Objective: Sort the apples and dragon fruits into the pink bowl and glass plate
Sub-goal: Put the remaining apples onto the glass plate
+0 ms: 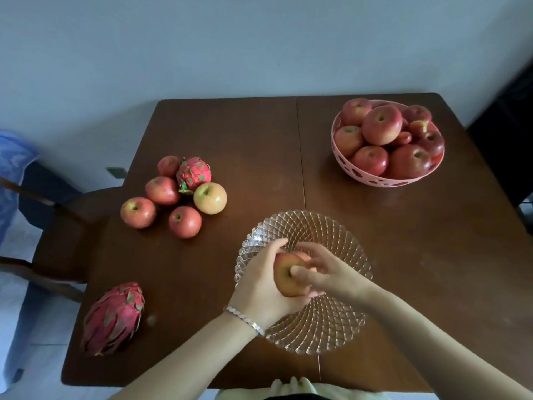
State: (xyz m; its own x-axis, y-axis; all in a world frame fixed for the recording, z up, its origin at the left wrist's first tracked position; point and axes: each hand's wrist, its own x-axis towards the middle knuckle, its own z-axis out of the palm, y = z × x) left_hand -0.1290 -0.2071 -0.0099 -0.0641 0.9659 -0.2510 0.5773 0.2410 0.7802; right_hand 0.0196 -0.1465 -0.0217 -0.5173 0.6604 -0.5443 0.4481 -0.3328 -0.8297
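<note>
A person's two hands meet over the glass plate [317, 223] at the near edge of the worktop [245, 134], both on one apple [284, 280] held just above the glass. The left hand [259, 287] cups it from below and behind with curled fingers. The right hand [326, 272] pinches it from the far side, thumb on top.

It looks like a hand-over, with the apple bound for the pink bowl [375, 180] at the far right, which is heaped with apples. The right hand would do well to wrap the fruit fully before the left lets go. It should then set the apple into a hollow in the pile rather than drop it, or the fruit may roll off.

Five loose apples [162, 190] and a small dragon fruit [193, 173] wait in a cluster at far left. A larger dragon fruit [114, 319] lies near the front-left corner.
</note>
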